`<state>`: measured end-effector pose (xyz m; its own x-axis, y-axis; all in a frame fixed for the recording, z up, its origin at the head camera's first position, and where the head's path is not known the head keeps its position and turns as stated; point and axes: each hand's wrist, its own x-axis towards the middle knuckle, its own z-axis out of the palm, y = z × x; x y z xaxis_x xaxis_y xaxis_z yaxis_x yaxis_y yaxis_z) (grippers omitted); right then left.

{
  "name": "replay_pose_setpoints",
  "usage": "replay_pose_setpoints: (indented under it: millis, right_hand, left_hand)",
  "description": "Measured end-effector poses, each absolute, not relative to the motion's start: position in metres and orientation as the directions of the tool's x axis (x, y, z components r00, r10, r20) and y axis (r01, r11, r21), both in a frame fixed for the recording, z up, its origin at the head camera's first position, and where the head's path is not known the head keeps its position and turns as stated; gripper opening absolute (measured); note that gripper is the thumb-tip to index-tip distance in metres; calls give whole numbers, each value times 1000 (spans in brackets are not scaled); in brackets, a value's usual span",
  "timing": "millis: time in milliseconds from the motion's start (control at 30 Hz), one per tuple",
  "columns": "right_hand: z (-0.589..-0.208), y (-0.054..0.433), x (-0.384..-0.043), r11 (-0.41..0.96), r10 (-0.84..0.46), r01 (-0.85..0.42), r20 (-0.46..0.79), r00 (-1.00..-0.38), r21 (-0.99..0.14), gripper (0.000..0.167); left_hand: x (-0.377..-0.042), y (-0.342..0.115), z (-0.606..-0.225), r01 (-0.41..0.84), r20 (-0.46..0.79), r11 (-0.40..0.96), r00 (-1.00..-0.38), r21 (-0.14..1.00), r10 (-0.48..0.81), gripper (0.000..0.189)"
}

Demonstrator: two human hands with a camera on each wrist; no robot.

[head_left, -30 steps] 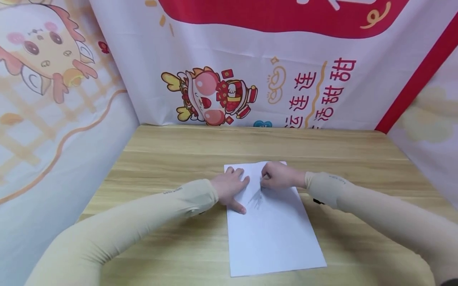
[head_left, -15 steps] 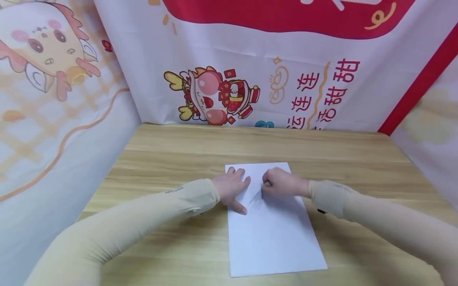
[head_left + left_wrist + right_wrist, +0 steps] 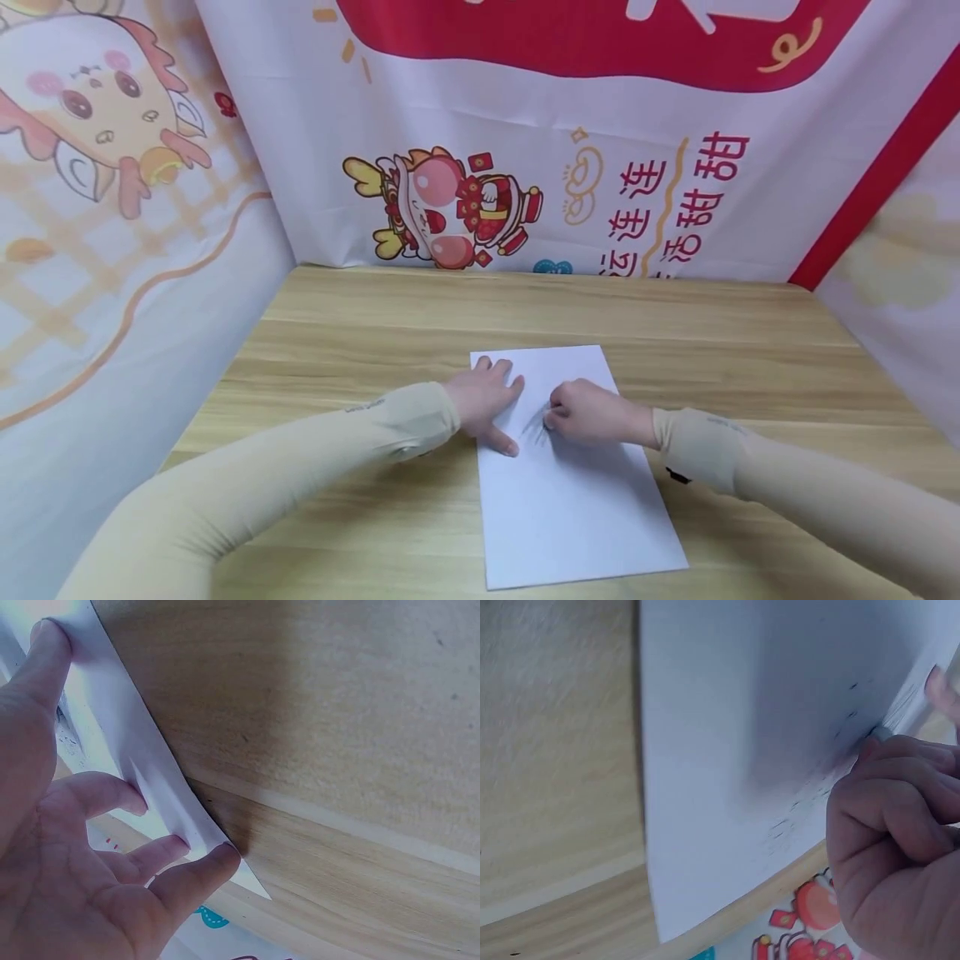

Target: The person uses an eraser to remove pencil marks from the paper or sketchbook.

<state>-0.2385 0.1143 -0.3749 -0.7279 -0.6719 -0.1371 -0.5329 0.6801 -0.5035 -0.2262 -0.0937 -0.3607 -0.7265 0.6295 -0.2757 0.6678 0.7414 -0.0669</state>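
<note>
A white sheet of paper lies lengthwise on the wooden table, with grey pencil strokes in its upper half. My left hand presses on the paper's left side, fingers spread; in the left wrist view its fingertips sit along the paper's edge. On the paper, my right hand curls its fingers around a small whitish eraser, mostly hidden by the fingers, whose tip meets the strokes. Dark eraser crumbs are scattered beside it.
The wooden table extends around the paper on all sides. Behind it hangs a white and red printed cloth, and another patterned cloth borders the left side.
My right hand has moved down the paper toward me, with the eraser in its fingers. The left hand stays in place on the sheet.
</note>
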Motion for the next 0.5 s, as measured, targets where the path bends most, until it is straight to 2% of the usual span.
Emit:
replay_pose_setpoints:
  millis: [167,367,500]
  right_hand:
    - [-375,115,-240,801,-515,-410,-153,-843,-436,17]
    - [-373,112,-233,848,-472,-373,-218,-854,-375,28]
    - [-374,109,-231,862,-438,-340,-212,-874,-377,27]
  left_hand:
    - [-227,-92,-361,673,-279,736,-723,-75,633,105]
    - [-228,-94,-361,675,-291,737,-714,-44,637,104]
    - [-230,-97,-363,682,-295,731,-703,-24,647,104]
